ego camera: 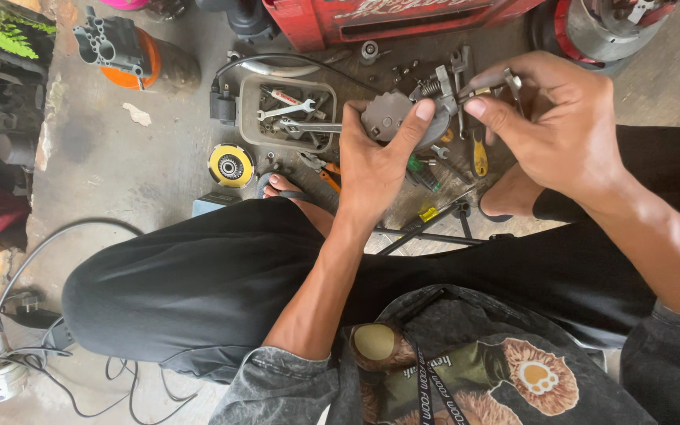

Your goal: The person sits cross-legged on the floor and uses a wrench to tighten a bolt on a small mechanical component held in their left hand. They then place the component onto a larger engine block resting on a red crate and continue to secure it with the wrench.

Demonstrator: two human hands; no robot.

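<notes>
Two bare hands work above the concrete floor (120, 157): the left hand (375, 161) grips a grey toothed metal part (387, 116), the right hand (564, 126) pinches a thin metal tool (491, 89) against it.

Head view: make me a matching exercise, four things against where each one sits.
Things:
1. grey metal part
2. tray of wrenches
3. yellow round disc
4. orange cylinder

Places:
A. on the floor at the upper left, under a grey block
B. on the floor, just below and left of the tray
C. gripped in the left hand, with the right hand working a small tool at its top
D. on the floor, left of the held part

Pairs: 1-C, 2-D, 3-B, 4-A
</notes>
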